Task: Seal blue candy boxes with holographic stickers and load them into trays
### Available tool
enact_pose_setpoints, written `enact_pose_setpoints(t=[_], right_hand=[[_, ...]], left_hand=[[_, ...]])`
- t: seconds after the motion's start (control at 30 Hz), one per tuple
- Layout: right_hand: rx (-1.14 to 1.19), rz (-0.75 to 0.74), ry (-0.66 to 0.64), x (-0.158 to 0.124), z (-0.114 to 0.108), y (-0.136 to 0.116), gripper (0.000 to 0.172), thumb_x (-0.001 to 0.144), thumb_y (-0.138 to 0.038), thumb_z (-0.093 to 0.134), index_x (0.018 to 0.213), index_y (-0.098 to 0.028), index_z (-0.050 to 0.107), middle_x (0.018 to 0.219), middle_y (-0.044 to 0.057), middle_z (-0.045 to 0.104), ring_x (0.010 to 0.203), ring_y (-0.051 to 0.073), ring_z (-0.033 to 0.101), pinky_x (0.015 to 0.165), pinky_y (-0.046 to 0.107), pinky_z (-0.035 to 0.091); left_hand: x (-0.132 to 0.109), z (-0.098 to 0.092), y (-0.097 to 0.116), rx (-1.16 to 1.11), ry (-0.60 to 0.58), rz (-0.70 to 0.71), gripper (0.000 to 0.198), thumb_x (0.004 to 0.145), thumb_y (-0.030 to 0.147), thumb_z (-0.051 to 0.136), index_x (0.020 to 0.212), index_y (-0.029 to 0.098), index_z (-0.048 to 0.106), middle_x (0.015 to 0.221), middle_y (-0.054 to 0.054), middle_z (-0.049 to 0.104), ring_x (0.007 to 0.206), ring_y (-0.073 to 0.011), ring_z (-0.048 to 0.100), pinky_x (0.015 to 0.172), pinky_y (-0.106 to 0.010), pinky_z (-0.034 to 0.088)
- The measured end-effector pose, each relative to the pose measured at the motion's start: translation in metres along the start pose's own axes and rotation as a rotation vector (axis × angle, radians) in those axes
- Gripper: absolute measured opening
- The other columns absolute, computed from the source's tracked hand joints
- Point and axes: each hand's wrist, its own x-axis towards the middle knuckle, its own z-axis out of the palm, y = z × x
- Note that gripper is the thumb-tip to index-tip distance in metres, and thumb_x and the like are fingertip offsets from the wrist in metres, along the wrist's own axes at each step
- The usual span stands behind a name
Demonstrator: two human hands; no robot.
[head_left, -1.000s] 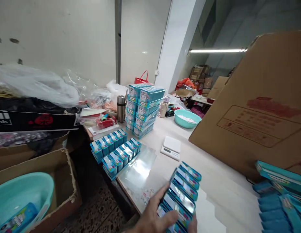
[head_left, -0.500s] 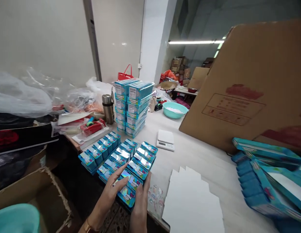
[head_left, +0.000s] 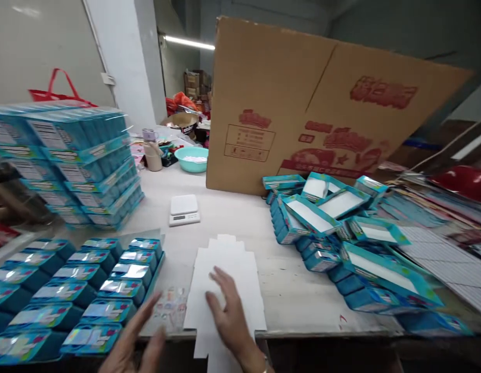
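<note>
My right hand point(head_left: 234, 321) is over a white die-cut card sheet point(head_left: 238, 254), its thumb and fingers apart; whether it touches the sheet I cannot tell. My left hand point(head_left: 135, 342), smeared by motion, hovers at the table's front edge with fingers spread and nothing in them. Left of it, small blue printed packs point(head_left: 108, 311) stand in rows, the nearest column in a shallow blue tray. Between the packs and the card lies a clear sheet of small stickers point(head_left: 172, 308).
Tall stacks of wrapped blue trays point(head_left: 104, 171) rise at the left. A white scale point(head_left: 185, 210) and a turquoise basin point(head_left: 191, 160) sit farther back. A big brown carton point(head_left: 263, 103) stands behind a heap of blue trays point(head_left: 314, 217) on the right.
The view has swung right. Both hands have left the small blue packs; my right hand is now over the white card, and my left is apart from the packs.
</note>
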Motion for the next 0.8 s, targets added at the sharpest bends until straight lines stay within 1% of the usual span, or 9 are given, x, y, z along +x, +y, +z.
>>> enact_pose_setpoints(t=[0.07, 0.13, 0.27, 0.37, 0.43, 0.53, 0.6, 0.67, 0.8], right_hand=[[-0.189, 0.103, 0.176, 0.004, -0.05, 0.035, 0.057, 0.09, -0.047, 0.056, 0.138, -0.016, 0.053, 0.142, 0.019, 0.052, 0.135, 0.035, 0.045, 0.113, 0.06, 0.032], [-0.328, 0.205, 0.255, 0.0, -0.079, 0.067, 0.07, 0.086, -0.05, 0.059, 0.142, -0.01, 0.048, 0.139, 0.025, 0.053, 0.134, 0.043, 0.044, 0.111, 0.07, 0.024], [-0.286, 0.2, 0.281, -0.016, -0.076, 0.09, 0.069, 0.083, -0.048, 0.064, 0.143, -0.017, 0.048, 0.142, 0.019, 0.053, 0.138, 0.042, 0.04, 0.113, 0.072, 0.014], [0.017, 0.305, 0.373, -0.01, -0.066, 0.075, 0.071, 0.086, -0.047, 0.061, 0.147, -0.015, 0.042, 0.143, 0.02, 0.051, 0.135, 0.036, 0.046, 0.11, 0.06, 0.035], [0.242, 0.321, 0.319, 0.003, -0.077, 0.062, 0.073, 0.083, -0.046, 0.066, 0.146, -0.016, 0.042, 0.139, 0.018, 0.056, 0.128, 0.033, 0.054, 0.103, 0.051, 0.045], [0.493, 0.278, -0.022, 0.022, -0.111, 0.052, 0.069, 0.071, -0.046, 0.079, 0.132, -0.019, 0.059, 0.122, 0.012, 0.068, 0.11, 0.032, 0.065, 0.091, 0.049, 0.053], [0.597, 0.322, -0.257, 0.03, -0.131, 0.05, 0.064, 0.068, -0.05, 0.08, 0.12, -0.015, 0.067, 0.106, 0.012, 0.074, 0.094, 0.031, 0.07, 0.082, 0.047, 0.055], [0.656, 0.349, -0.366, 0.036, -0.141, 0.049, 0.063, 0.068, -0.05, 0.079, 0.117, -0.013, 0.068, 0.1, 0.012, 0.075, 0.086, 0.028, 0.071, 0.079, 0.044, 0.055], [0.822, 0.224, -0.128, 0.046, -0.136, 0.047, 0.069, 0.077, -0.04, 0.068, 0.141, -0.02, 0.051, 0.13, 0.013, 0.064, 0.108, 0.029, 0.067, 0.088, 0.045, 0.053]], left_hand=[[0.008, 0.052, 0.005, 0.077, -0.2, 0.008, 0.075, 0.081, 0.055, 0.061, 0.149, 0.028, 0.039, 0.155, -0.006, 0.041, 0.14, -0.0351, 0.041, 0.115, -0.052, 0.035], [0.022, 0.099, -0.001, 0.243, -0.264, 0.037, 0.095, 0.08, 0.056, 0.06, 0.155, 0.013, 0.021, 0.161, -0.018, 0.024, 0.15, -0.0375, 0.017, 0.119, -0.058, 0.018], [0.039, 0.149, -0.035, 0.514, -0.327, 0.216, 0.094, 0.082, 0.052, 0.057, 0.152, 0.001, 0.02, 0.16, -0.029, 0.016, 0.151, -0.0392, 0.0, 0.119, -0.062, 0.003], [0.044, 0.15, -0.049, 0.477, -0.319, 0.28, 0.085, 0.085, 0.052, 0.052, 0.152, 0.008, 0.025, 0.161, -0.024, 0.02, 0.151, -0.0357, 0.007, 0.121, -0.057, 0.009], [0.051, 0.142, -0.043, 0.323, -0.278, 0.213, 0.089, 0.081, 0.053, 0.058, 0.152, 0.011, 0.026, 0.157, -0.022, 0.029, 0.149, -0.0367, 0.02, 0.12, -0.056, 0.018], [0.065, 0.127, -0.015, -0.085, -0.275, -0.07, 0.099, 0.07, 0.051, 0.072, 0.151, 0.018, 0.027, 0.139, -0.018, 0.053, 0.127, -0.0367, 0.054, 0.107, -0.052, 0.043], [0.074, 0.118, 0.006, -0.348, -0.419, -0.296, 0.095, 0.065, 0.044, 0.079, 0.145, 0.02, 0.036, 0.121, -0.014, 0.066, 0.102, -0.0339, 0.069, 0.089, -0.047, 0.055], [0.077, 0.111, 0.022, -0.523, -0.563, -0.473, 0.08, 0.063, 0.037, 0.081, 0.134, 0.018, 0.049, 0.103, -0.011, 0.073, 0.082, -0.0312, 0.073, 0.073, -0.042, 0.058], [0.07, 0.115, 0.033, -0.649, -0.642, -0.64, 0.066, 0.06, 0.027, 0.078, 0.121, 0.014, 0.057, 0.081, -0.008, 0.076, 0.064, -0.0287, 0.072, 0.061, -0.037, 0.056]])
